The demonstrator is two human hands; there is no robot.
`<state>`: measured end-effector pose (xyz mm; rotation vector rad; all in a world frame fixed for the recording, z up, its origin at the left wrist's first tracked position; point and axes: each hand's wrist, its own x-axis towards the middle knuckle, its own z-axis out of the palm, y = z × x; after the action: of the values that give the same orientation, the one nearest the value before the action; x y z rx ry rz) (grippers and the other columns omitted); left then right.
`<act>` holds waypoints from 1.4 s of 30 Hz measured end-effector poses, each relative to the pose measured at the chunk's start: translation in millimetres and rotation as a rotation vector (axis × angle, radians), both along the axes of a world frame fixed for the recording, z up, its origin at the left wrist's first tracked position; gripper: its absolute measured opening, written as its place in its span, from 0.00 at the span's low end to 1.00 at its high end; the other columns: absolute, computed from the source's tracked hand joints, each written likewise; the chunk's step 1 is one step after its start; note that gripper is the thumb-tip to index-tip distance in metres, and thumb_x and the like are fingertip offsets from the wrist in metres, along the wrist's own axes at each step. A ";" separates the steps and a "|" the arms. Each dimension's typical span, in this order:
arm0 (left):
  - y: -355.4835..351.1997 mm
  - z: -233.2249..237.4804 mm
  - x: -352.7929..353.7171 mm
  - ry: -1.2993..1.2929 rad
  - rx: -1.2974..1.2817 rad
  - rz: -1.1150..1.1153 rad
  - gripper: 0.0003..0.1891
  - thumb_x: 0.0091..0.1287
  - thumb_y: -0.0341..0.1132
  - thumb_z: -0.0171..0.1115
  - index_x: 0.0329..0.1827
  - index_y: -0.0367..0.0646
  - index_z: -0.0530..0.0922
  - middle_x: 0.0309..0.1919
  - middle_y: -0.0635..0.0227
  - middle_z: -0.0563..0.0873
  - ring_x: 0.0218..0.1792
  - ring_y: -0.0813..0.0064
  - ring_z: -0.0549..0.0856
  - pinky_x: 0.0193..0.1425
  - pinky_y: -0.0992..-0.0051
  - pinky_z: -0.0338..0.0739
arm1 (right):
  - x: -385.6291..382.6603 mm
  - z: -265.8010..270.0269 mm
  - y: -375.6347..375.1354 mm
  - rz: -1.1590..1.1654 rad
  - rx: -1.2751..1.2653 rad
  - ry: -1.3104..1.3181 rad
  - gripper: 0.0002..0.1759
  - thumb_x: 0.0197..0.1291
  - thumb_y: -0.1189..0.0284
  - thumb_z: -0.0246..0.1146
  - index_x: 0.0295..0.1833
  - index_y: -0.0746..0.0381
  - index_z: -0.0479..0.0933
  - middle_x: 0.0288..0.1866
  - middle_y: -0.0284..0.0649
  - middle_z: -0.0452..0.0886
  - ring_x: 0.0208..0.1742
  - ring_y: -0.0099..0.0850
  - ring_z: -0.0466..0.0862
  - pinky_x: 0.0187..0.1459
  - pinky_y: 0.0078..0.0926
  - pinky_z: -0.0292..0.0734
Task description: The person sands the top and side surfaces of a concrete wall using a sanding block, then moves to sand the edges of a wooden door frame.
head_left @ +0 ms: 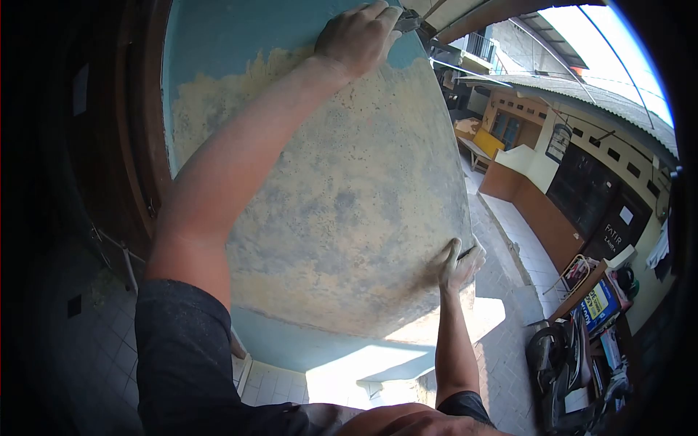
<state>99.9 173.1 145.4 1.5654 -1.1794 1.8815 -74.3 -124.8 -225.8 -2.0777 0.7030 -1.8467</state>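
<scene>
A wall face (349,196) fills the middle of the view, bare beige and grey where the paint is gone, with blue paint (240,36) left along the top, left and bottom. My left hand (356,36) is stretched high up against it, shut on a small dark scraper (408,20) whose tip shows past my fingers near the wall's upper right edge. My right hand (458,261) lies flat on the wall's right corner, fingers together and pointing up, holding nothing.
A brown wooden door frame (142,145) runs down the left of the wall. A paved alley (509,247) drops away to the right, lined with houses. Parked motorcycles (574,363) stand at lower right. White floor tiles (283,385) lie below.
</scene>
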 end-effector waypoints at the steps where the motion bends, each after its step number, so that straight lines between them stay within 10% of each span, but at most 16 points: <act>1: 8.7 27.1 10.4 0.015 -0.140 0.042 0.15 0.77 0.34 0.61 0.60 0.36 0.80 0.56 0.49 0.86 0.56 0.47 0.87 0.59 0.54 0.83 | 1.4 0.6 0.8 0.032 0.036 -0.002 0.33 0.71 0.48 0.64 0.66 0.66 0.75 0.57 0.50 0.77 0.58 0.48 0.73 0.64 0.47 0.64; 6: 0.3 37.5 -27.3 0.277 -0.241 0.055 0.16 0.75 0.36 0.63 0.60 0.36 0.81 0.51 0.50 0.87 0.55 0.48 0.88 0.59 0.58 0.84 | 4.4 -3.3 2.6 -0.004 0.007 -0.027 0.32 0.72 0.49 0.64 0.65 0.65 0.76 0.53 0.49 0.77 0.55 0.47 0.73 0.61 0.45 0.65; 9: -16.6 -13.3 -14.7 -0.031 0.055 -0.051 0.16 0.75 0.37 0.63 0.59 0.36 0.81 0.51 0.49 0.87 0.53 0.47 0.88 0.57 0.56 0.84 | 9.3 -3.0 0.7 -0.090 -0.038 -0.061 0.31 0.72 0.49 0.64 0.64 0.65 0.77 0.52 0.48 0.77 0.55 0.47 0.73 0.61 0.45 0.65; 14: 9.8 60.0 -20.7 0.265 -0.285 0.040 0.15 0.73 0.33 0.65 0.58 0.36 0.81 0.52 0.49 0.87 0.55 0.49 0.88 0.62 0.55 0.83 | 3.5 2.4 5.8 -0.009 0.012 -0.058 0.31 0.71 0.48 0.64 0.62 0.65 0.77 0.53 0.49 0.77 0.56 0.48 0.73 0.62 0.47 0.64; 18: -25.6 -8.4 -28.4 0.077 0.027 -0.054 0.13 0.74 0.33 0.64 0.56 0.36 0.81 0.53 0.51 0.87 0.56 0.49 0.87 0.61 0.55 0.83 | 14.4 -1.8 1.5 -0.083 -0.029 -0.096 0.31 0.71 0.49 0.64 0.61 0.66 0.77 0.53 0.50 0.77 0.56 0.49 0.73 0.62 0.47 0.65; 22: 1.3 49.3 -31.3 0.274 -0.174 0.080 0.12 0.74 0.34 0.65 0.55 0.36 0.82 0.53 0.50 0.88 0.54 0.48 0.88 0.58 0.55 0.84 | 8.7 0.4 2.5 -0.028 -0.019 -0.105 0.31 0.71 0.49 0.65 0.62 0.66 0.78 0.52 0.50 0.77 0.56 0.49 0.74 0.62 0.47 0.65; 28: -38.0 -6.5 -33.9 0.193 -0.035 -0.102 0.13 0.73 0.36 0.67 0.53 0.38 0.84 0.52 0.48 0.88 0.55 0.45 0.88 0.60 0.55 0.83 | 9.9 -2.4 6.0 -0.070 -0.012 -0.107 0.31 0.72 0.47 0.62 0.60 0.66 0.79 0.51 0.48 0.78 0.53 0.47 0.75 0.60 0.45 0.66; 33: -9.5 74.9 -22.1 0.270 -0.234 0.117 0.18 0.70 0.35 0.69 0.60 0.38 0.82 0.54 0.49 0.87 0.56 0.45 0.87 0.61 0.54 0.82 | 9.0 -4.0 -3.3 -0.072 -0.108 -0.148 0.30 0.72 0.48 0.63 0.60 0.64 0.79 0.51 0.49 0.79 0.53 0.47 0.75 0.60 0.45 0.67; 39: -21.9 -9.3 -31.9 0.158 0.089 -0.089 0.17 0.71 0.34 0.68 0.61 0.38 0.82 0.54 0.51 0.87 0.55 0.47 0.88 0.61 0.55 0.82 | 12.1 -8.9 -4.7 -0.088 -0.096 -0.160 0.29 0.69 0.49 0.65 0.61 0.62 0.79 0.53 0.49 0.79 0.56 0.49 0.76 0.62 0.47 0.67; 42: -4.7 27.9 -31.2 0.171 -0.186 0.025 0.18 0.73 0.36 0.66 0.61 0.37 0.81 0.55 0.50 0.87 0.55 0.48 0.88 0.61 0.57 0.83 | 10.1 -8.1 -1.8 -0.071 -0.066 -0.134 0.28 0.66 0.52 0.68 0.62 0.61 0.79 0.55 0.49 0.80 0.58 0.50 0.77 0.64 0.48 0.66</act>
<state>68.7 168.4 173.3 1.6077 -0.8889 1.7758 -64.2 -126.6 -233.9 -1.9695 0.6995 -2.0522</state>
